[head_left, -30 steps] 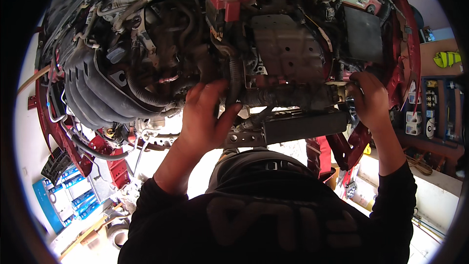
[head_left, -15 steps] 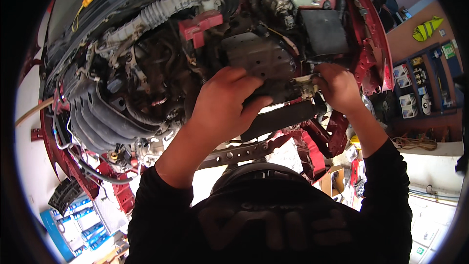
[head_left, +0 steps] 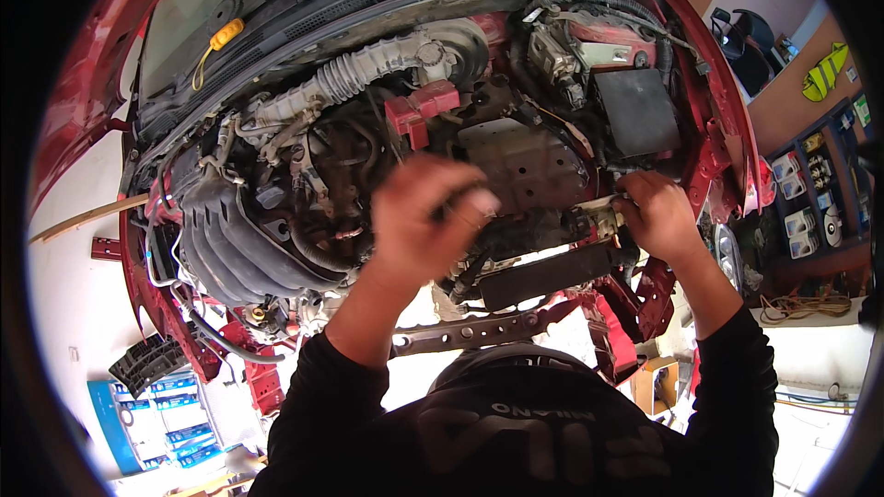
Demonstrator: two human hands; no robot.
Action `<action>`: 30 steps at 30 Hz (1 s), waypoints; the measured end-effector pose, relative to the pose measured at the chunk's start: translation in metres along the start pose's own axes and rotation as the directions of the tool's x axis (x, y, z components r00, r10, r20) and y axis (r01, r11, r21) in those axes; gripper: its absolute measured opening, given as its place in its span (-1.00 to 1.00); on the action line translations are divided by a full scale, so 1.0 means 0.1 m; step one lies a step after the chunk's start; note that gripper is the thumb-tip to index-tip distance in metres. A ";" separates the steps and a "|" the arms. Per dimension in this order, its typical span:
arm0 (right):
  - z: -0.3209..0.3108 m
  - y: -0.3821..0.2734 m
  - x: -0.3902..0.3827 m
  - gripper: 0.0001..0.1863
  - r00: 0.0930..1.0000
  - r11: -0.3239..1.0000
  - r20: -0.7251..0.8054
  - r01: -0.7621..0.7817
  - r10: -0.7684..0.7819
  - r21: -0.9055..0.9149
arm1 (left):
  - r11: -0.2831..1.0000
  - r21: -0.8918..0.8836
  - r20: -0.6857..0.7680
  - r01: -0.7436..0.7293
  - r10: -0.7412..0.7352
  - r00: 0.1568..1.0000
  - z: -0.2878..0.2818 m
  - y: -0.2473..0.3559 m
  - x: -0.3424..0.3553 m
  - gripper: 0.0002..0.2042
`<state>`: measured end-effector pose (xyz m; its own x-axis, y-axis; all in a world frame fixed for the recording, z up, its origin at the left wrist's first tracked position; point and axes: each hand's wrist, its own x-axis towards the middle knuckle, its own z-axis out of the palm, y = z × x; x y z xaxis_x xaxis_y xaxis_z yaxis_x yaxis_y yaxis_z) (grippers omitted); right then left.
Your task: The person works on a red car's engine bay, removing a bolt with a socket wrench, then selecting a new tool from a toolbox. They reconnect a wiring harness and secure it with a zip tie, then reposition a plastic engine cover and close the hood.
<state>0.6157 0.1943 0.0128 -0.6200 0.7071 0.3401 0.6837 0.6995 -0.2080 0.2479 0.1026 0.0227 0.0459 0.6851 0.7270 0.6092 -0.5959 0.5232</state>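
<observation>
Over the open engine bay, my left hand (head_left: 424, 221) hovers in front of the flat dark metal tray with holes (head_left: 525, 166). Motion smears its curled fingers and thumb, so whether it holds anything cannot be made out. My right hand (head_left: 661, 216) is closed at the right front of the bay, its fingers bent round the end of a pale metal part (head_left: 600, 209). The exact kind of that part does not show. Just below it lies a long black panel (head_left: 548, 278). A black square box lid (head_left: 637, 112) sits beyond my right hand.
A ribbed grey air intake hose (head_left: 341, 78) crosses the back of the bay, near a red bracket (head_left: 421, 113). The black ribbed intake manifold (head_left: 239, 239) is at left. A perforated crossbar (head_left: 479, 331) runs along the front. A yellow corded object (head_left: 226, 33) rests by the windscreen.
The whole view has shifted, showing more of the windscreen area. My left hand has drawn away from the metal part and curled its fingers. My right hand stays at that part.
</observation>
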 end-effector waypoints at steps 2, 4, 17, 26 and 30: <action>0.00 0.01 0.00 -0.77 1.000 1.000 0.013 -0.011 0.011 0.025 | 0.970 0.227 -0.205 0.087 -0.040 0.978 -0.24 -0.29 0.18 -0.52; 0.01 0.02 0.00 -0.77 1.000 0.999 0.016 -0.009 0.008 0.053 | 0.891 0.205 -0.291 0.406 -0.341 0.894 -0.31 -0.58 0.33 -0.09; 0.03 -0.01 0.03 -0.79 1.000 0.995 0.017 -0.006 0.004 0.096 | 0.848 0.159 -0.120 0.505 -0.491 0.863 -0.21 -0.63 -0.06 -0.09; 0.06 0.03 0.00 -0.77 1.000 0.995 0.026 -0.011 0.008 0.097 | 0.798 0.495 -0.465 0.344 -0.091 0.881 -2.00 -0.71 -0.64 -0.84; 0.07 0.05 0.00 -0.74 0.999 0.990 0.020 -0.031 0.028 0.139 | 0.542 0.748 -0.349 0.384 -0.171 0.921 -2.40 -1.11 -0.98 -0.77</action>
<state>0.6160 0.1987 0.0058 -0.6080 0.7286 0.3153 0.6423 0.6849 -0.3441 -0.0147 0.0012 -0.0002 -0.3382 0.5872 0.7354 0.9397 0.2530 0.2301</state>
